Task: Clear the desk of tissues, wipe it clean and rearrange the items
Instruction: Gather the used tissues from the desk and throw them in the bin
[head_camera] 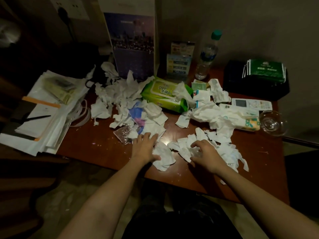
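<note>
Crumpled tissues (164,156) are lying all over the desk (103,149). The left hand (144,144) is pressing flat on one heap, fingers straight. The right hand (206,153) is curling its fingers round another heap, seemingly gripping it. The green wipes pack (160,95), partly under tissues, is showing "杀菌" and "80". Dim light is blurring the print on the green sachets (265,69).

White wall socket (69,7) upper left, black plug (63,11) in it, cable (69,30) hanging below. Plain beige wall (241,23) behind. Pale floor (57,195) lower left. Dark trousers (181,221) bottom centre. Room dimly lit.
</note>
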{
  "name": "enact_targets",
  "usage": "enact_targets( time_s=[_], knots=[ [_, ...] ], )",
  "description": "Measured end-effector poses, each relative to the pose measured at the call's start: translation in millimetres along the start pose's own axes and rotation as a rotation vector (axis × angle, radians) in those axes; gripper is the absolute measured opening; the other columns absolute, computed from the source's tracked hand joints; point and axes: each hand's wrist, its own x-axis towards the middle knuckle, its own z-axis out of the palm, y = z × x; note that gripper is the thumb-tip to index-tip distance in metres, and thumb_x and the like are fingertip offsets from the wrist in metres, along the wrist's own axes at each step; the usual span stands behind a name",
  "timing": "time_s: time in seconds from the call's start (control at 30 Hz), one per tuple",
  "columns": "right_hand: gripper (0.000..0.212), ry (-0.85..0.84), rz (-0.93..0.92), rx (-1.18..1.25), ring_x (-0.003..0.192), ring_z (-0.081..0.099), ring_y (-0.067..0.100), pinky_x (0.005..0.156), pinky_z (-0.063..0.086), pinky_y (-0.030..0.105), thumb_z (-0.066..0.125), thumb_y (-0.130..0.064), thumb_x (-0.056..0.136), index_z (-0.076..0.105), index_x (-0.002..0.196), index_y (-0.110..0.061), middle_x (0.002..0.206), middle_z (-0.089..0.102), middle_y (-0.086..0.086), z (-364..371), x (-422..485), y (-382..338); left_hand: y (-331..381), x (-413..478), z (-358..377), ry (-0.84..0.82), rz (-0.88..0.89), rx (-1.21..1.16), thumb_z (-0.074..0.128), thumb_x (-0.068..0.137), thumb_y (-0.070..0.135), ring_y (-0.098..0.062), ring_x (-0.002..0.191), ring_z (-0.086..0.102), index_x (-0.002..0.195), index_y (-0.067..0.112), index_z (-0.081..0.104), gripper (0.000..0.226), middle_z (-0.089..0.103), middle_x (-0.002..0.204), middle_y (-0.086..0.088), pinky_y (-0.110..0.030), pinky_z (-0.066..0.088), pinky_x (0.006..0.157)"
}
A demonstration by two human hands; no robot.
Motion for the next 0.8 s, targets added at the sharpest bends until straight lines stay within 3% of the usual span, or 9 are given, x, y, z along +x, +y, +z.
enact_targets(
  time_s=[0.13, 0.27, 0.4, 0.5, 0.57, 0.67, 0.8],
  knots=[
    [0.041, 0.027, 0.034, -0.102, 0.105, 0.052, 0.021, 0.081, 0.047, 0.032, 0.07, -0.023, 0.08, 0.056, 0.118, -0.018, 0.119, 0.051, 0.004, -2.2, 3.1, 4.7, 2.6, 8.8, -7.4, 0.026, 0.024, 0.015, 0.068, 0.08, 0.053, -0.032, 0.123, 0.044, 0.139, 0.028, 0.036, 0.071, 0.043, 0.137, -0.007, -0.042, 0.038, 0.098],
    [0.05, 0.148, 0.132, -0.311, 0.113, 0.047, 0.028, 0.08, 0.047, 0.034, 0.065, -0.025, 0.081, 0.047, 0.128, -0.02, 0.128, 0.047, 0.007, -11.3, 7.6, 6.3, 8.7, 16.6, -13.5, 0.069, 0.084, 0.005, 0.058, 0.092, 0.037, -0.028, 0.117, 0.049, 0.134, 0.025, 0.043, 0.047, 0.05, 0.131, -0.005, -0.039, 0.039, 0.094],
    [0.082, 0.077, 0.174, -0.357, 0.12, 0.039, 0.033, 0.087, 0.047, 0.039, 0.072, -0.035, 0.077, 0.025, 0.144, -0.031, 0.144, 0.028, 0.007, -16.7, 19.0, 9.8, 12.5, 24.7, -22.5, 0.143, 0.124, -0.092, 0.057, 0.091, 0.041, -0.026, 0.117, 0.048, 0.136, 0.024, 0.043, 0.05, 0.05, 0.131, -0.004, -0.035, 0.04, 0.091],
    [0.094, -0.035, 0.215, -0.356, 0.122, 0.036, 0.036, 0.089, 0.046, 0.043, 0.074, -0.039, 0.075, 0.013, 0.147, -0.039, 0.148, 0.016, 0.006, -11.7, 28.1, 14.3, 11.1, 25.6, -27.1, 0.128, 0.136, -0.094, 0.06, 0.086, 0.05, -0.025, 0.125, 0.041, 0.142, 0.03, 0.036, 0.064, 0.042, 0.138, -0.002, -0.037, 0.034, 0.1],
    [0.085, -0.073, 0.213, -0.376, 0.121, 0.037, 0.036, 0.089, 0.045, 0.042, 0.07, -0.03, 0.08, 0.017, 0.146, -0.039, 0.148, 0.017, 0.007, -5.6, 33.3, 18.7, 7.9, 25.1, -27.2, 0.111, 0.118, -0.083, 0.062, 0.084, 0.055, -0.025, 0.132, 0.034, 0.144, 0.032, 0.032, 0.071, 0.036, 0.143, -0.001, -0.041, 0.029, 0.108],
    [0.062, -0.005, 0.182, -0.359, 0.112, 0.045, 0.032, 0.076, 0.044, 0.035, 0.056, -0.012, 0.084, 0.033, 0.138, -0.029, 0.135, 0.033, 0.008, 1.2, 38.5, 25.2, 2.4, 24.6, -24.1, 0.103, 0.101, -0.08, 0.062, 0.081, 0.06, -0.025, 0.136, 0.028, 0.147, 0.034, 0.027, 0.08, 0.031, 0.148, -0.001, -0.045, 0.024, 0.114],
    [0.043, 0.083, 0.121, -0.297, 0.102, 0.053, 0.03, 0.068, 0.042, 0.032, 0.061, -0.011, 0.084, 0.047, 0.124, -0.017, 0.123, 0.044, 0.01, -3.9, 37.8, 27.4, 3.5, 21.6, -21.7, 0.077, 0.113, -0.054, 0.062, 0.079, 0.064, -0.026, 0.137, 0.025, 0.148, 0.034, 0.026, 0.083, 0.027, 0.15, -0.002, -0.048, 0.02, 0.115]
  ],
)
